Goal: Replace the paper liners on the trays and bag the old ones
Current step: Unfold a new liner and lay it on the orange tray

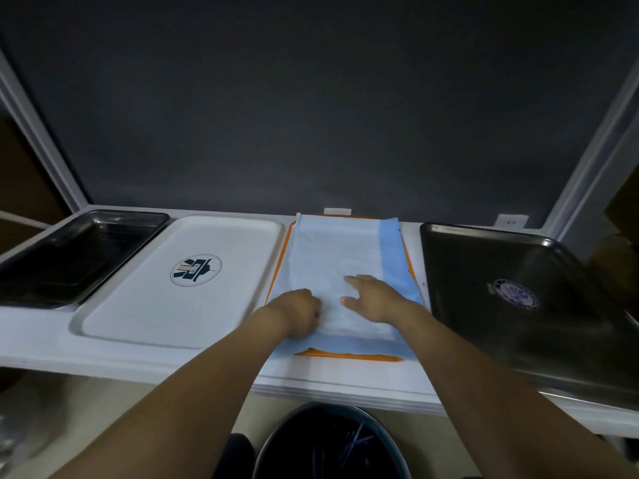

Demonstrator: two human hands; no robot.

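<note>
Liner (332,250): blue-white paper on the orange tray (349,356), mid-counter (345,378).
Left hand (299,312): curled at the liner's near-left edge; pinch not discernible.
Right hand (371,299): fingers spread flat, pressing the liner.
Progress: white tray (145,305), dark tray (69,250) and steel tray (501,271) look unlined; bagging apparently remains.

Pale blue liner (342,257), orange tray (349,356)

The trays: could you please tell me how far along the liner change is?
Done: nothing I can confirm; the bin is too dark inside to read. In hand: the left hand, curled, and the right hand, flat, rest on a blue-and-white liner covering the orange tray. Left: the white tray, the small metal tray and the large metal tray lie bare.
</note>
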